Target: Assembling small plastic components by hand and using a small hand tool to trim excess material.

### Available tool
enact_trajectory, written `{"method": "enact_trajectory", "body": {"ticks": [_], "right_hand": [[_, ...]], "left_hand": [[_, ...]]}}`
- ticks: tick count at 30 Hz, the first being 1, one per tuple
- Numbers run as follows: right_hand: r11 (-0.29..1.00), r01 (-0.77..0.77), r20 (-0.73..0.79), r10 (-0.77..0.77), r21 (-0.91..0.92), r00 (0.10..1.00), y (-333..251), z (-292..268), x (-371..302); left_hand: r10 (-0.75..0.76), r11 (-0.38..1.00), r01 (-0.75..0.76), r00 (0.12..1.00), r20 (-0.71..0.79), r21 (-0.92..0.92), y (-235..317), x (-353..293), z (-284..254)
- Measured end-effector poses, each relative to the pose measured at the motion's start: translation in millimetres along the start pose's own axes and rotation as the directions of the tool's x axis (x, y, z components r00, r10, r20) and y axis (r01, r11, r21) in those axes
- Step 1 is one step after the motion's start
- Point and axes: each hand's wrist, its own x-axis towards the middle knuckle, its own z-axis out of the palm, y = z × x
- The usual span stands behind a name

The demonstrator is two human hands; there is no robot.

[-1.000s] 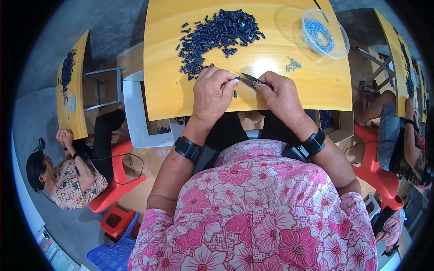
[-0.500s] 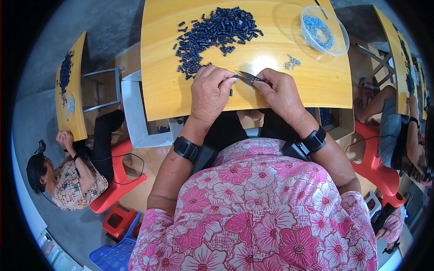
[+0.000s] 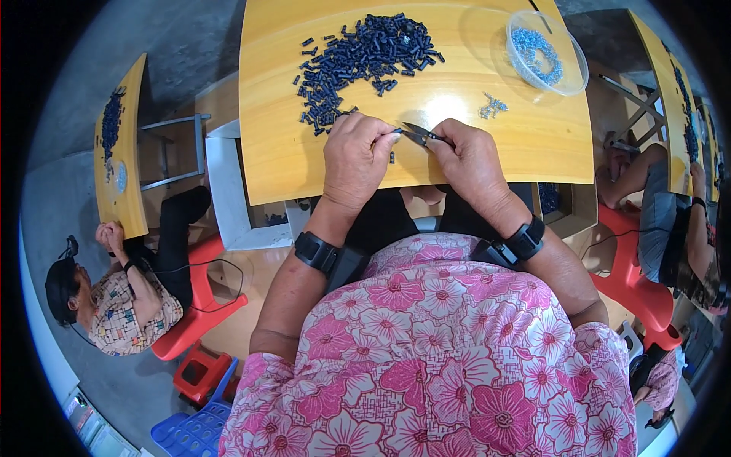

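In the head view, the left hand (image 3: 356,158) pinches a small dark piece (image 3: 397,131) between thumb and finger above the near part of the yellow table (image 3: 457,65), while the right hand (image 3: 470,158), just apart from it, grips black scissors (image 3: 417,133) with parted blades pointing toward that piece. Another dark piece (image 3: 392,158) lies below them, a heap of dark pieces (image 3: 373,57) beyond the left hand, and small clear bits (image 3: 493,105) near a transparent bowl (image 3: 576,74) at the right.

Bright light pools on the yellow wooden table (image 3: 285,152); white glare burns just right of its middle; soft shadow curves beside the clear plastic tub (image 3: 572,67) at its far right; scissors (image 3: 423,133) near its front edge look crisp to me; beyond both its sides, everything bends toward blackness.
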Motion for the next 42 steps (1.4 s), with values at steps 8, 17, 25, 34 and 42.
{"method": "enact_trajectory", "body": {"ticks": [8, 17, 25, 34, 42], "right_hand": [[1.0, 0.015, -0.069, -0.014, 0.0, 0.998, -1, 5, -4], [1.0, 0.013, -0.081, -0.012, 0.002, 0.997, 1, 6, -4], [0.999, 0.035, -0.102, -0.035, 0.003, 0.994, 1, 6, -4], [0.999, 0.043, -0.062, -0.042, 0.014, 0.997, 3, 4, -3], [1.0, 0.026, -0.08, -0.025, 0.015, 0.996, 9, -1, 1]], "left_hand": [[0.016, 1.0, -0.016, 1.0, 0.0, 0.009, 1, 0, -1], [0.032, 0.999, -0.032, 0.999, -0.026, 0.02, 1, -1, -1], [0.005, 1.0, -0.005, 1.0, -0.022, 0.004, 1, -1, 0], [0.013, 1.0, -0.013, 1.0, -0.027, -0.001, 0, -1, -1], [-0.014, 1.0, 0.014, 1.0, -0.019, -0.022, 0, 0, -2]]}}
